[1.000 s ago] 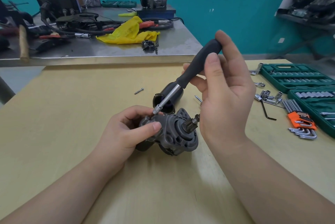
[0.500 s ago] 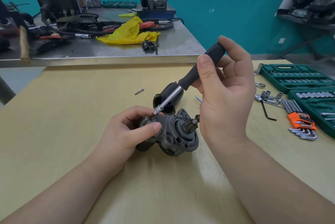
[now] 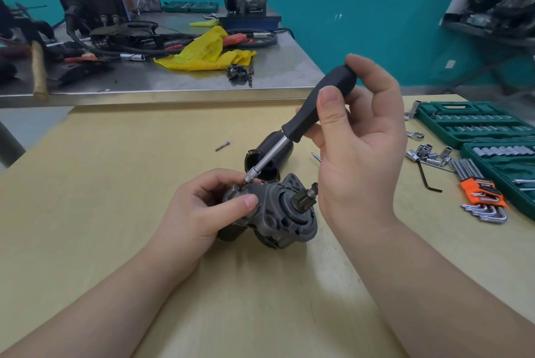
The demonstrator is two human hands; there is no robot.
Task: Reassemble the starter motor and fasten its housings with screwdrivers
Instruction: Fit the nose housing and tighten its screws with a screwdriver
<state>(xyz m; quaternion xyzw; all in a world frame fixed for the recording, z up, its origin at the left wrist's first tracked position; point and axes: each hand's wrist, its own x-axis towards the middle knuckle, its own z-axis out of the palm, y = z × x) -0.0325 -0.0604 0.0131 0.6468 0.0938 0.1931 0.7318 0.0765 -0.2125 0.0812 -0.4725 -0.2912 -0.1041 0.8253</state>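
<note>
Centrally, starter motor (image 3: 272, 213) on the wooden table (image 3: 115, 184), left hand (image 3: 202, 210) curled round its body. Right hand (image 3: 356, 137) pinches the screwdriver (image 3: 301, 126) handle, thumb now lower than a second ago; tip at housing top. One black housing (image 3: 269, 155) behind. Two green cases (image 3: 477, 123) of sockets; one loose bolt (image 3: 222, 145).

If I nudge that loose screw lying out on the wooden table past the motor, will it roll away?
The loose screw looks like a slim round metal shaft, so it would probably roll. Its wider head likely curves the path rather than letting it run straight. Being small, it should be light and skid easily on the smooth wooden table.
</note>
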